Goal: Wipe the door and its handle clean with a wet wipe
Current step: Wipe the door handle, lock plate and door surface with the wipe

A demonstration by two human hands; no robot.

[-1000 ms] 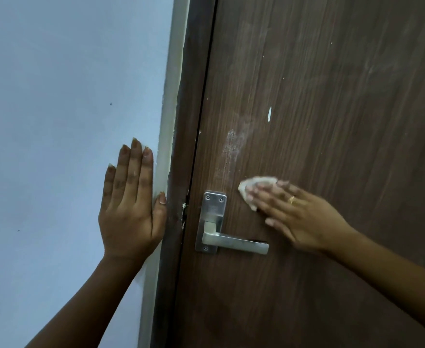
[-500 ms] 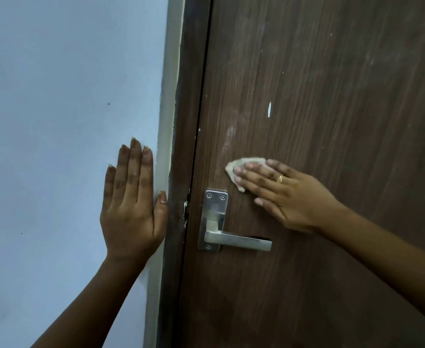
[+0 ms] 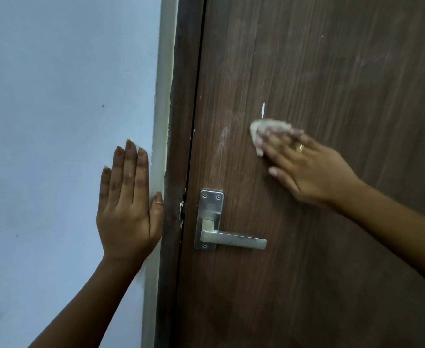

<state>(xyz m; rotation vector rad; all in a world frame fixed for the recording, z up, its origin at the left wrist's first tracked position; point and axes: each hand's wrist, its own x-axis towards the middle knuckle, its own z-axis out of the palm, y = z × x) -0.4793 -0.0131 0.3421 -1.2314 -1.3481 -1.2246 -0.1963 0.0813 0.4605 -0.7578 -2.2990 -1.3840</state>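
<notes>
A dark brown wooden door [image 3: 332, 71] fills the right side of the view. Its silver lever handle [image 3: 231, 241] sits low on a metal plate, pointing right. My right hand [image 3: 306, 167] presses a crumpled white wet wipe [image 3: 261, 128] flat against the door, above and to the right of the handle; most of the wipe is hidden under my blurred fingers. A white chip mark [image 3: 263, 108] shows just above the wipe, and a pale smear [image 3: 222, 141] lies to its left. My left hand [image 3: 128, 207] rests flat, fingers up, on the wall beside the frame.
A pale blue wall [image 3: 55, 121] takes up the left half. A white strip and the dark door frame [image 3: 178, 146] run vertically between wall and door. Faint streaks mark the upper right of the door.
My right hand has slid the wipe up and to the right, from just above the handle plate to under the white chip. The pale smear has faded. My left hand has stayed put.
</notes>
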